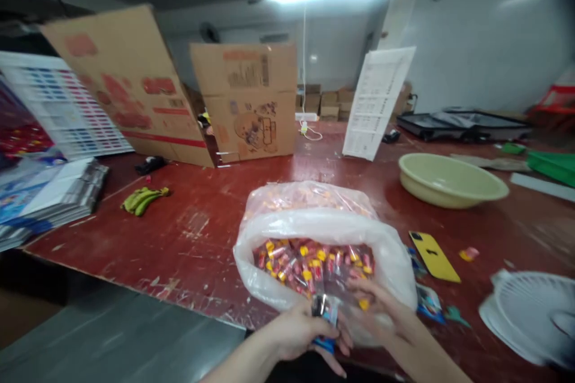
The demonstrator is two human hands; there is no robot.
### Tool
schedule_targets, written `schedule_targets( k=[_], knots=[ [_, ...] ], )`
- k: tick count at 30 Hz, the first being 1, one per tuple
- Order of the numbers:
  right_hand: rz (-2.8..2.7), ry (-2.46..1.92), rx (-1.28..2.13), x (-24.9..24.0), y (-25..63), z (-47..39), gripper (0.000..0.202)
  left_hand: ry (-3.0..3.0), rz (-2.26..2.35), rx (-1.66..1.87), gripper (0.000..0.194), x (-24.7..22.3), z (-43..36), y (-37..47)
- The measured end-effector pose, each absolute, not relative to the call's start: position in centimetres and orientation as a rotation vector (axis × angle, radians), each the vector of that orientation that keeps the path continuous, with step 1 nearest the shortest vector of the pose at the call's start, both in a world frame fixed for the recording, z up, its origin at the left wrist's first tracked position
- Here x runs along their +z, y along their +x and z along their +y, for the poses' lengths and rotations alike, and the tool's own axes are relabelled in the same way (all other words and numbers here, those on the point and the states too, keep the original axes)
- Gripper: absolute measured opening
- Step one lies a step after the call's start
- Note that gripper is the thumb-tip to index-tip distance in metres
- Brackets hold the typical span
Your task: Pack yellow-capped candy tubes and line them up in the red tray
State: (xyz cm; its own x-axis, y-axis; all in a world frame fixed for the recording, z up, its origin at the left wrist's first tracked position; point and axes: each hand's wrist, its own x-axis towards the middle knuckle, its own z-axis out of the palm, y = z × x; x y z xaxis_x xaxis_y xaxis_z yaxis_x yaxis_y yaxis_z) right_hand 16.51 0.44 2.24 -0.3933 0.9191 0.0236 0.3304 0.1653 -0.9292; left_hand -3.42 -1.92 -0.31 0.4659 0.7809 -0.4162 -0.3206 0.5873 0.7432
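My left hand (309, 328) is closed around a small blue and black printed packet (327, 311), in front of the bag's near rim. My right hand (381, 305), blurred, reaches over the right part of the bag opening with its fingers stretched apart. A yellow cap shows beside those fingers; whether they touch it, I cannot tell. The large white plastic bag (314, 224) stands with its rim folded back. Inside lie many small pinkish-red bottle-shaped pieces (317, 269) with yellow caps. More show through the bag's far side.
Right of the bag lie a yellow phone (435, 256), one loose capped piece (469, 254), small blue packets (430, 303) and white plastic baskets (534, 311). Behind them stands a pale yellow basin (451, 182). Bananas (142, 199), stacked printed sheets (54, 194) and upright cardboard (256, 102) occupy the left and back.
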Motion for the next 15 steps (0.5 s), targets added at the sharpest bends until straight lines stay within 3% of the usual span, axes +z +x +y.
schedule_targets(
  k=[6, 13, 15],
  knots=[
    [-1.517, -1.102, 1.840, -1.5, 14.9, 2.2, 0.045, 0.563, 0.800, 0.653, 0.009, -0.9, -0.3, -0.5],
    [-1.534, -1.426, 1.389, -3.6, 14.9, 6.7, 0.040, 0.754, 1.003, 0.517, 0.034, 0.0, -0.2, -2.9],
    [-1.565, -1.465, 1.351, -3.8, 14.8, 7.4, 0.032, 0.922, 1.130, 0.679, 0.034, 2.1, -0.5, -4.8]
  ],
)
